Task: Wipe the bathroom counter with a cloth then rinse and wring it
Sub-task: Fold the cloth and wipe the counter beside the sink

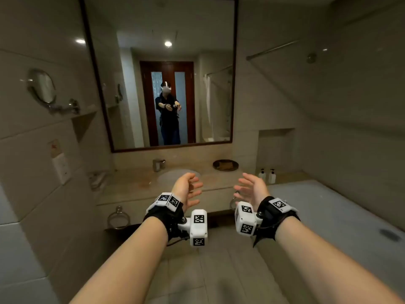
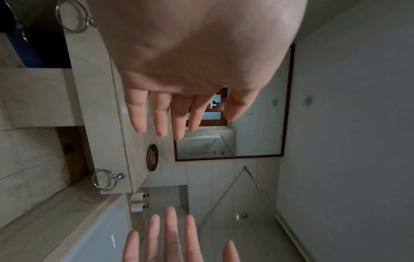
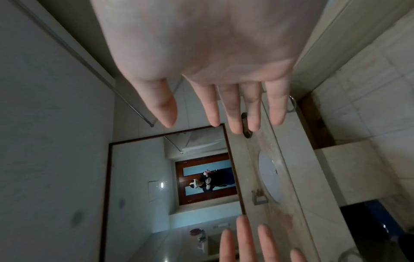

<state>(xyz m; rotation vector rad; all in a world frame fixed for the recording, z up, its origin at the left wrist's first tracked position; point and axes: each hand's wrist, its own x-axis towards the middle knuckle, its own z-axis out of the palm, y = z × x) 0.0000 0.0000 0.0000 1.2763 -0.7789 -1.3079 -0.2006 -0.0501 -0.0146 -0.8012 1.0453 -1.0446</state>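
Observation:
The beige stone counter (image 1: pixel 135 185) with a round white sink (image 1: pixel 175 174) and a metal tap (image 1: pixel 158 164) lies ahead of me, below a large mirror (image 1: pixel 162 73). Both hands hang in the air short of the counter's front edge, palms facing each other. My left hand (image 1: pixel 194 185) is open and holds nothing; the left wrist view shows its fingers (image 2: pixel 161 124) spread and straight. My right hand (image 1: pixel 243 185) is open and empty too, its fingers (image 3: pixel 212 117) straight. I cannot make out a cloth for certain; a pale blurred item (image 1: pixel 97 179) lies at the counter's left end.
A dark round tray (image 1: pixel 225 165) sits at the counter's back right, and two white pump bottles (image 1: pixel 267 175) stand beside it. A bathtub (image 1: pixel 328 211) fills the right side. Two towel rings (image 1: pixel 118 220) hang under the counter front. A round wall mirror (image 1: pixel 42 86) projects at left.

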